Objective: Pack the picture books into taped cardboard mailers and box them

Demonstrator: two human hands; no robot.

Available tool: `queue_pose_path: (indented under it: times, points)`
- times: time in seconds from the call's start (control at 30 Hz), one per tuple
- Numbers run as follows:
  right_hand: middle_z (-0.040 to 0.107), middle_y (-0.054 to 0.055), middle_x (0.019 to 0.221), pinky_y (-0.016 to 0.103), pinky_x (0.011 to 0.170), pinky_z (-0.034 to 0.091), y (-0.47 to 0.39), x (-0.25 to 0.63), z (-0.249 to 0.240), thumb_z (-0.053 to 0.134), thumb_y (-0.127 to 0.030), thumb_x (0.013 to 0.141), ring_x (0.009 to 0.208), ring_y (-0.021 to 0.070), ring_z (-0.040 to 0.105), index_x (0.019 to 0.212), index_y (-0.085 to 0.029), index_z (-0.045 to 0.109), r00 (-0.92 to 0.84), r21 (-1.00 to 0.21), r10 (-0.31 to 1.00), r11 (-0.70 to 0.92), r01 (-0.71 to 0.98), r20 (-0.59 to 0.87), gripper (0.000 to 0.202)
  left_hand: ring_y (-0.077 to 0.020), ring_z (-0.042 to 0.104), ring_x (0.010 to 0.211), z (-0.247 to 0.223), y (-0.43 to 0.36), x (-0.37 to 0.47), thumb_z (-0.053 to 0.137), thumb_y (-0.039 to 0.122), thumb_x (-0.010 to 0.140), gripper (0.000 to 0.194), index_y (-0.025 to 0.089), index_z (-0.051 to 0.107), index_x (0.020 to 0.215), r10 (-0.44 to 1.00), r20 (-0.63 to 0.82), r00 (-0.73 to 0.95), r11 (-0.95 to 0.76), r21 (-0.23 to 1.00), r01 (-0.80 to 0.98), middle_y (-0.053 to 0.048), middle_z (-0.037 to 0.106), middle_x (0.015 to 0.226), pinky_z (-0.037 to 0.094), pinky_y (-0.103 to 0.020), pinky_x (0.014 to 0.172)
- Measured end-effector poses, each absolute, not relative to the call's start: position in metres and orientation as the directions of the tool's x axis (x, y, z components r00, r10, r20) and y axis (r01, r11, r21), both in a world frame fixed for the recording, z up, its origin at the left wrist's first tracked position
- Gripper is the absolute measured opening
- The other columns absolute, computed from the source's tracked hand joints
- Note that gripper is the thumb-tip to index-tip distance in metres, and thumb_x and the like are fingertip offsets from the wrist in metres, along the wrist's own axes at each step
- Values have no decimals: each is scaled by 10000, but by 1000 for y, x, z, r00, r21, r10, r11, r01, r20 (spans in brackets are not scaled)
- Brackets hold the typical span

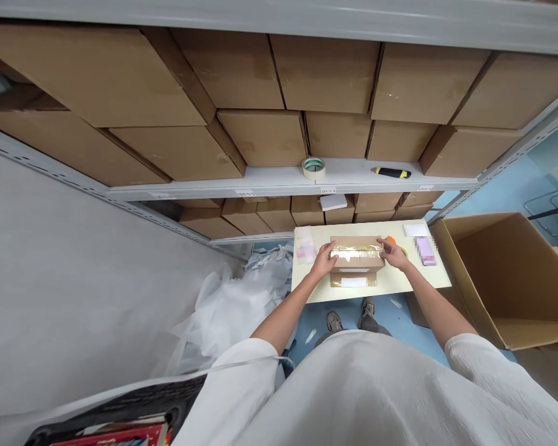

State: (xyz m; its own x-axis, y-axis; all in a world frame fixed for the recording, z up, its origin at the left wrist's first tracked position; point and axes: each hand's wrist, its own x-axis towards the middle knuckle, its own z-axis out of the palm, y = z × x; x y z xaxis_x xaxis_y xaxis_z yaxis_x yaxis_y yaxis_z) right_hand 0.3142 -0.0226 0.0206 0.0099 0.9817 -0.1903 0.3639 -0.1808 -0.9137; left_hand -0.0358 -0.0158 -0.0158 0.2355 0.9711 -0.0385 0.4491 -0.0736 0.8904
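Note:
A small brown cardboard box [358, 262] with shiny clear tape across its top stands on the pale yellow table [311, 290]. My left hand [324, 259] grips the box's left end, fingers at the top edge. My right hand [393, 254] is closed on its right end. Just in front of this box lies another flat brown piece [354, 280] with a white label. An orange object [390, 240], partly hidden by my right hand, sits behind it. To the right are a phone [426, 251] and a white paper [416, 230].
Shelves of brown boxes [328, 74] rise beyond the table, with a tape roll [314, 168] and a cutter [391, 173] on one shelf [270, 186]. A large open carton [516, 279] stands right; white wrapping [232, 310] is heaped left.

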Motion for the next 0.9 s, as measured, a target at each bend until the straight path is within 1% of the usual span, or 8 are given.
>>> queue_pose_path:
  times: [0.17, 0.27, 0.33, 0.5, 0.63, 0.73, 0.8, 0.9]
  points:
    - [668, 81, 1430, 550, 1160, 533, -26, 307, 8, 712, -360, 726, 1304, 302, 660, 1330, -302, 728, -4, -910, 973, -216, 354, -232, 607, -351, 404, 1562, -18, -28, -30, 619, 350, 1007, 555, 226, 590, 1546, 981, -14, 195, -89, 855, 511, -176, 485, 1621, 328, -544, 1299]
    - [666, 75, 1439, 555, 1172, 519, -29, 308, 5, 701, -368, 750, 1335, 308, 638, 1341, -312, 725, 0, -907, 976, -201, 369, -216, 595, -388, 283, 1626, -9, -38, -19, 602, 321, 1019, 449, 245, 661, 1458, 963, 100, 249, -229, 790, 569, -165, 425, 1690, 178, -615, 1340]
    - [656, 73, 1469, 550, 1194, 498, -30, 308, 4, 693, -380, 764, 1356, 309, 626, 1349, -314, 723, -1, -908, 980, -183, 376, -198, 590, -391, 303, 1615, -3, -43, -8, 598, 308, 1020, 426, 266, 671, 1437, 926, 139, 350, -330, 748, 575, -155, 444, 1686, 133, -628, 1344]
    - [647, 67, 1508, 508, 1243, 449, -33, 306, -1, 678, -398, 792, 1386, 290, 602, 1342, -302, 722, 9, -912, 990, -134, 387, -142, 560, -390, 420, 1539, 5, -45, 22, 668, 342, 989, 489, 292, 642, 1474, 841, 108, 531, -442, 703, 558, -151, 529, 1613, 215, -588, 1327]
    - [683, 93, 1442, 495, 1120, 544, -34, 316, -7, 644, -436, 860, 1274, 296, 657, 1318, -284, 715, 82, -893, 986, -164, 418, -143, 488, -380, 451, 1521, 7, -45, 33, 614, 351, 1020, 525, 267, 592, 1538, 830, 66, 553, -477, 597, 645, -155, 570, 1578, 265, -560, 1312]
    - [731, 134, 1298, 487, 1054, 559, -36, 335, -14, 560, -396, 911, 1178, 313, 680, 1234, -228, 723, 230, -797, 961, -259, 546, -154, 399, -357, 452, 1528, 8, -49, 36, 494, 345, 1074, 543, 234, 518, 1605, 824, 21, 566, -515, 443, 734, -147, 544, 1622, 295, -551, 1301]
    - [741, 139, 1216, 465, 998, 556, -38, 349, -20, 534, -357, 921, 1128, 322, 683, 1162, -218, 724, 284, -675, 937, -345, 652, -204, 337, -353, 459, 1525, 10, -51, 37, 449, 341, 1092, 547, 206, 500, 1619, 822, 3, 570, -533, 360, 766, -156, 537, 1632, 310, -547, 1295]
    - [726, 130, 1166, 430, 907, 523, -38, 360, -29, 542, -351, 943, 1044, 315, 688, 1116, -235, 707, 304, -467, 897, -429, 773, -321, 265, -354, 474, 1516, 11, -52, 38, 450, 338, 1096, 537, 194, 511, 1610, 824, 9, 566, -539, 315, 781, -166, 552, 1617, 328, -545, 1287]
